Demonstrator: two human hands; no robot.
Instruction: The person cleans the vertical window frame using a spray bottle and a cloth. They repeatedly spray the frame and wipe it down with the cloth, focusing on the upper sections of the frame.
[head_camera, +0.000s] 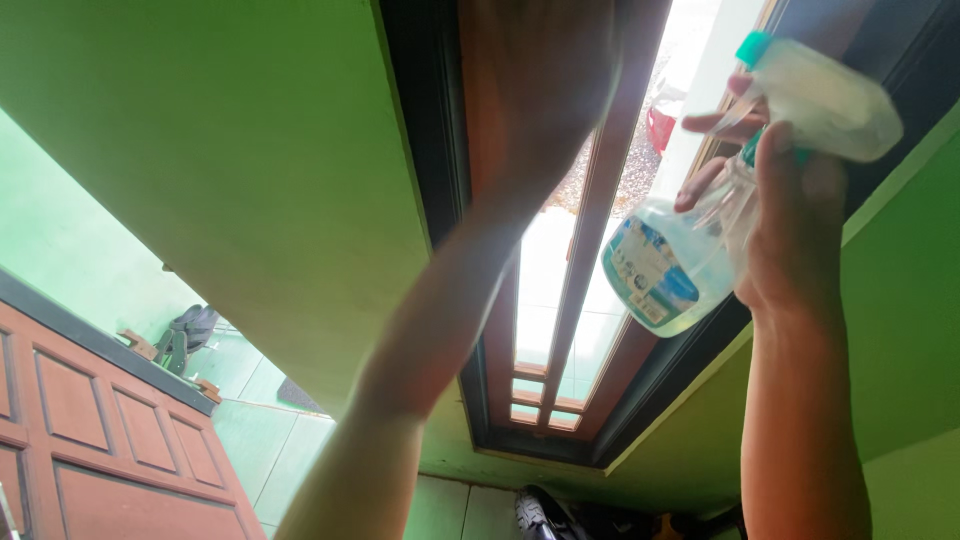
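Up close, right hand (790, 215): raised on the right of the view and wrapped round the neck of the spray bottle, with fingers curled over the trigger.
Spray bottle (672, 265): clear, with pale liquid and a blue and white label. It is held tilted, with the teal-tipped nozzle (752, 48) up by the window frame and the body hanging below it, in front of the glass.
Left hand (540, 75): stretched up at the end of a blurred forearm, over the upper part of the wooden frame. Blur hides the fingers, so I cannot tell whether it is spread flat or gripping something.
Window frame (598, 210): brown wooden bars set in a dark surround, with bright glass panes (545, 290) between them.
Green wall (250, 170): lies around the window on both sides.
Panelled door (90, 420): brown, at lower left, well apart from both hands.
Step in hand: likely wetting and working over the window, bottle aimed while the other hand reaches the frame.
Next move calls for: a steady nozzle pointed at the pane, not the wood, and a firm squeeze with the left arm clear of the spray.
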